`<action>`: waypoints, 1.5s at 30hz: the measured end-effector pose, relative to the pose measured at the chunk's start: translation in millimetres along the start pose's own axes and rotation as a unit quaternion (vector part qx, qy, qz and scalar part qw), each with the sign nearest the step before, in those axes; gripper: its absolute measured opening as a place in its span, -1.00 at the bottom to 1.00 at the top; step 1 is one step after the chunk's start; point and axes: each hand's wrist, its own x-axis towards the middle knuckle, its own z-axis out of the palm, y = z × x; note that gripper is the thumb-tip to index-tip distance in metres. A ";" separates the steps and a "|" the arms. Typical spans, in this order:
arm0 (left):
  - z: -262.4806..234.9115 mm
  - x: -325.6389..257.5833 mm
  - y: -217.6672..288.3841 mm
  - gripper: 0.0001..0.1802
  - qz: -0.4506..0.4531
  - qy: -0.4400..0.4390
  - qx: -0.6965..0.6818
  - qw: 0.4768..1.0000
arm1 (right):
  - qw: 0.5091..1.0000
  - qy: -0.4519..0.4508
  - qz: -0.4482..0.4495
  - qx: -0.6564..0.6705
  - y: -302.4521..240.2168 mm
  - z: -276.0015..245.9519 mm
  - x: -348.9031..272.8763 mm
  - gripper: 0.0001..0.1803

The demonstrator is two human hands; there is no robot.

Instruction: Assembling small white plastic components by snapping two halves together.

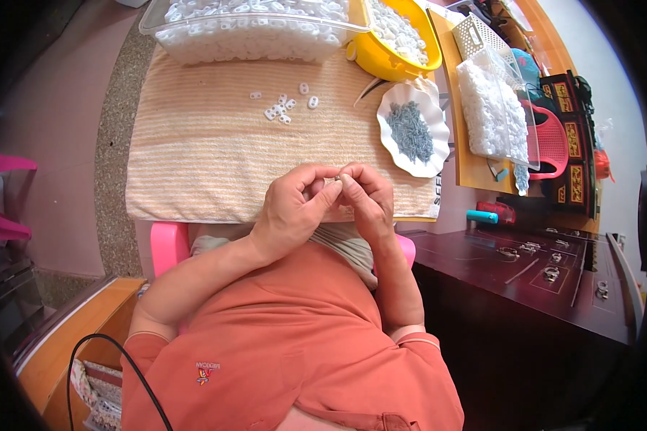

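Fingertip to fingertip, my left hand (293,207) and my right hand (369,202) meet over the near edge of the towel-covered table. Both are closed in a pinch around something tiny between the thumbs and forefingers, too covered to make out. Farther off on the striped towel (194,144) lies a loose group of small white plastic pieces (282,108), most with two holes. Right of them a white scalloped dish (438,144) bears a heap of small grey-blue pieces (412,133). Tweezers (370,90), dark and slim, seem to lie beside the dish.
At the far edge stand a clear bin (248,27) full of white pieces and a yellow basin (389,66) with more. Another clear bin (492,108) of white pieces sits on a wooden surface at right, near a pink chair (551,140). A black cable (133,359) loops at lower left.
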 end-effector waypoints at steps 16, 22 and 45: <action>-1.8 4.5 -3.0 -0.86 0.095 0.045 0.107 0.989 | 0.996 -0.061 0.058 0.029 -2.7 -10.6 4.4 -0.75; -1.4 3.1 -0.1 -0.86 0.089 0.037 0.098 0.991 | 0.991 -0.076 0.085 0.064 1.0 -15.0 3.4 -0.75; -0.2 5.9 -9.8 -0.76 0.010 -0.058 -0.076 0.995 | 0.995 -0.016 -0.097 -0.037 4.0 6.4 -0.6 -0.90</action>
